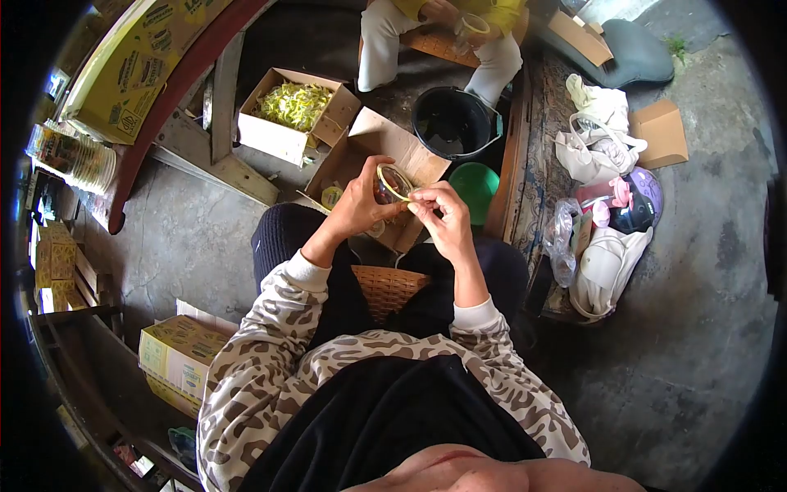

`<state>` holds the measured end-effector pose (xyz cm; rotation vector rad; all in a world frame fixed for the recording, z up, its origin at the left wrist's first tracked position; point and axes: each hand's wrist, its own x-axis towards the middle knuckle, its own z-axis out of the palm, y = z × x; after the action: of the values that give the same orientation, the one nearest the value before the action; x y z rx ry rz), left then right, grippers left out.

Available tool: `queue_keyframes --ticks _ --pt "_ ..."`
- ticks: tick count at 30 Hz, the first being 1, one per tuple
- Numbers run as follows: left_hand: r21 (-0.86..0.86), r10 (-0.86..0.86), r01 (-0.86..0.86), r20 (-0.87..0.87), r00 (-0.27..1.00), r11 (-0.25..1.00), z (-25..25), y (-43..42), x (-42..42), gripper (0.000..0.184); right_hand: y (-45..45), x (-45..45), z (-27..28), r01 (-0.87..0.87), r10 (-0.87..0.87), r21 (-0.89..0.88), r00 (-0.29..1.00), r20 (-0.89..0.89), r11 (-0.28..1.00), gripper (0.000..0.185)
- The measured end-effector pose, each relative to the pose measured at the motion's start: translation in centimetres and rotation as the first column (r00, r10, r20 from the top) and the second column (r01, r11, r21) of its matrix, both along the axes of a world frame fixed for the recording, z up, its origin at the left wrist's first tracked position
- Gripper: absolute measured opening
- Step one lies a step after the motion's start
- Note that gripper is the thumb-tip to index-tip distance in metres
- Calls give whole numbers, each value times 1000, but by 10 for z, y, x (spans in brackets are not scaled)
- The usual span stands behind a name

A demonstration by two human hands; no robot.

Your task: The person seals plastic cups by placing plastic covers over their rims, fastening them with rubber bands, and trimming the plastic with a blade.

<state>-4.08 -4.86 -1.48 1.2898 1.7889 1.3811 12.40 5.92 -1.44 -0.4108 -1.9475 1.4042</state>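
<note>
My left hand (354,207) wraps around a clear plastic cup (394,182) with a yellow rim, tilted above my lap. My right hand (445,220) pinches the near right side of that rim between thumb and fingers. What the cup contains is hard to make out. Just below my hands stands an open cardboard box (399,141), and a small cup with a yellow label (331,197) lies inside it. Part of the box is hidden behind my hands.
Yellow-green strips (293,107) fill another carton (270,135). A black bucket (452,123) and green bowl (475,190) stand ahead, near a seated person (381,41) holding a clear cup. Stacked cups (78,160) are left; bags (602,271) and a helmet (643,201) right.
</note>
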Motion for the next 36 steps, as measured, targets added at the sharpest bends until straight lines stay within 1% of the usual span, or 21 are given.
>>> queue_keyframes --ticks 2,4,6,7,8,10,12,14,16,17,18,20,22,24,25,27,31,33,34,35,36 --pt "37 15 -14 -28 999 999 0 2 0 75 -1 1 2 25 -29 105 999 39 994 8" --pt "50 16 -13 -65 998 999 1 2 4 75 1 2 -3 32 -37 114 998 44 993 7" --pt "24 12 -10 -63 998 1000 5 1 7 74 1 2 -8 61 -64 69 997 34 996 7" --pt "25 13 -12 -55 998 1000 7 1 9 74 4 3 -13 76 -82 115 995 52 990 6" --pt "25 14 -13 -48 999 1000 8 1 10 74 4 3 -16 78 -84 113 995 49 991 6" --pt "42 21 -20 -20 1000 999 7 0 11 76 4 4 -19 79 -79 -67 997 4 995 6" --pt "63 26 -26 9 1000 998 9 1 11 77 6 6 -17 71 -72 -76 997 -16 995 7" --pt "71 70 -67 -39 997 995 12 1 11 75 5 9 -11 61 -64 -86 997 -33 994 8" --pt "57 71 -68 -58 996 996 12 2 12 74 -1 10 12 48 -53 109 998 41 993 13" --pt "41 73 -70 -75 994 997 12 2 13 72 -1 10 16 39 -60 210 994 93 977 20" --pt "38 71 -69 -77 994 997 8 2 13 72 -3 9 16 41 -61 208 994 92 977 20" --pt "61 77 -64 -230 970 996 -3 2 13 72 -7 7 15 11 -39 304 995 88 953 24" --pt "52 64 -54 -226 972 997 1 1 17 73 -9 6 13 19 -49 333 995 84 943 21" --pt "94 87 -58 -354 931 994 2 -1 19 71 -8 7 3 -26 7 270 997 70 962 14" --pt "94 86 -56 -355 931 994 2 0 20 71 -9 7 0 -24 6 271 998 69 962 14" --pt "42 73 -63 -315 946 997 3 1 21 70 -13 6 -5 1 -3 -79 1000 -28 997 11" --pt "-2 74 -76 -242 967 997 2 2 26 70 -14 5 -2 26 -28 -104 999 -16 994 11" --pt "30 126 -122 -259 958 992 -6 3 27 70 -18 6 10 112 -112 47 994 7 993 11" --pt "31 125 -121 -259 958 992 -7 4 28 70 -19 5 14 113 -114 48 994 7 992 11" --pt "52 142 -133 -275 951 990 -8 4 28 69 -20 4 17 169 -177 278 984 1 946 11" --pt "74 160 -145 -291 943 987 -8 4 28 69 -20 3 19 214 -235 491 972 -19 844 11"
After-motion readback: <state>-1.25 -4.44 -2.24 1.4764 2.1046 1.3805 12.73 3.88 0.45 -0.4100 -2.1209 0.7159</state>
